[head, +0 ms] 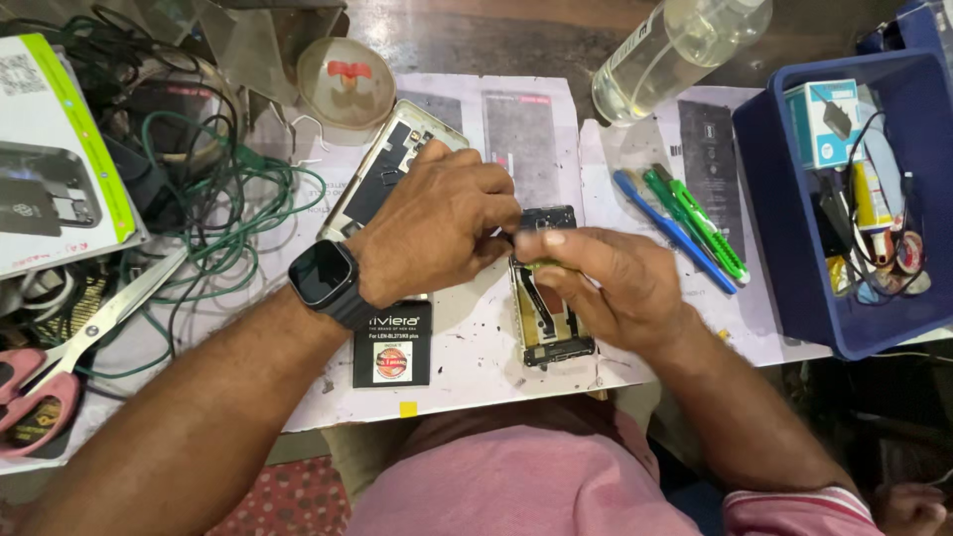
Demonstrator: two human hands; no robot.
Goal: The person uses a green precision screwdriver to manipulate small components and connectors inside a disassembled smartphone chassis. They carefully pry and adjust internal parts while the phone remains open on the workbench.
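both hands meet over the opened phone frame (pixel 548 328) on the worktop (pixel 467 347). left hand (pixel 437 223) pinches at its top edge; right hand (pixel 606 283) curls around it, fingers closed. a black battery (pixel 392 347) lies just beside.

opened phone frame (pixel 548 333), flat, lengthwise on table

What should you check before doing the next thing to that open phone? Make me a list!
1. Open phone frame lies flat on the white sheet: ok.
2. Left hand and right hand both meet at the frame's top end: ok.
3. What the fingertips pinch there: cannot tell, too small and hidden.
4. Black battery lies apart from the frame, near the left wrist: ok.
5. Blue and green tools lie within view beside the right hand: ok.
6. Back cover sits partly under the left hand, could get bumped: not ok.
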